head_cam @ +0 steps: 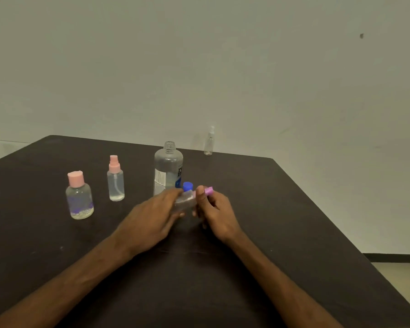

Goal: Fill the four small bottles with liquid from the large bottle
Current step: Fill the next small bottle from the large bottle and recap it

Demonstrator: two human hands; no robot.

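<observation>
The large clear bottle (168, 170) stands uncapped at the table's middle, its blue cap (188, 186) just in front of it. My left hand (155, 215) grips a small clear bottle (184, 201), tilted toward the right. My right hand (214, 213) pinches a pink cap (208, 190) beside that bottle's mouth. To the left stand a round small bottle with a pink cap (79, 196) and a pink-topped spray bottle (115, 179). A clear spray bottle (209, 142) stands at the table's far edge.
The dark table (282, 221) ends at a right edge that slants toward me, with floor beyond. A plain wall rises behind the far edge.
</observation>
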